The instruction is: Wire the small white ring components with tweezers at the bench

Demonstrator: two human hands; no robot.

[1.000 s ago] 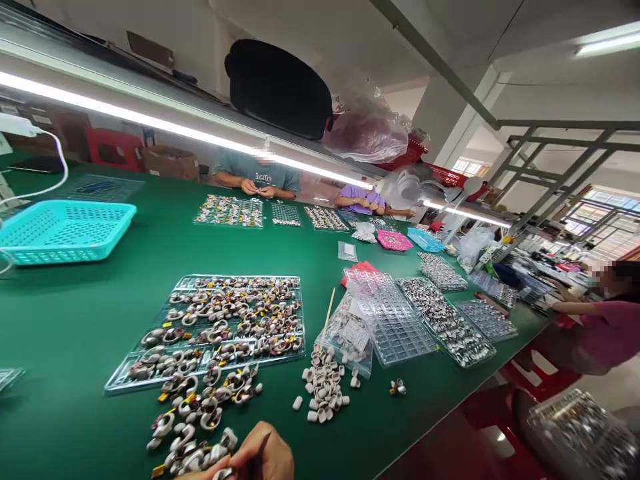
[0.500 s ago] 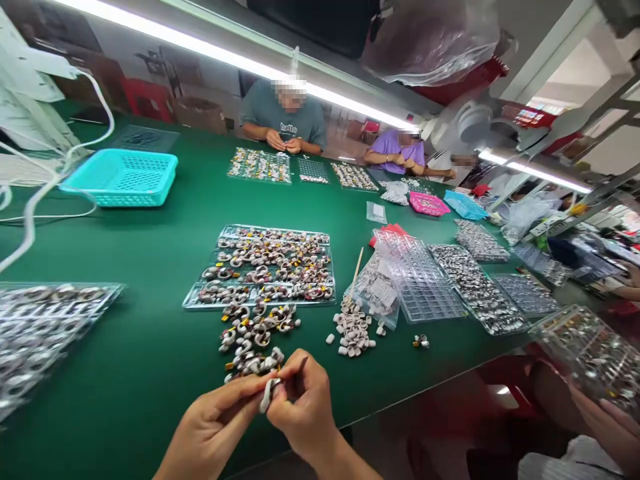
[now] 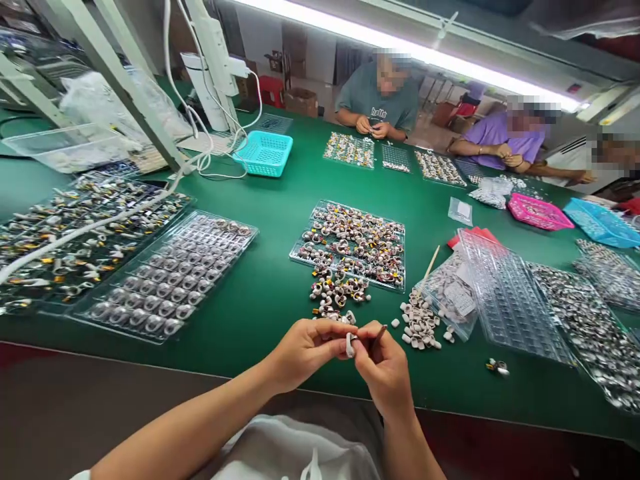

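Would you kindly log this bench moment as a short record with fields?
Left hand: pinches a small white part at its fingertips
Right hand: holds a thin dark tool against that part
Nearest: loose parts pile spilling from a clear tray
Right of hands: white sleeves heap
Surface: green table
Others: three people seated opposite

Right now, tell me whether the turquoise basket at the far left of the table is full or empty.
Empty, as far as shows: the turquoise basket shows only bare mesh floor and walls inside.
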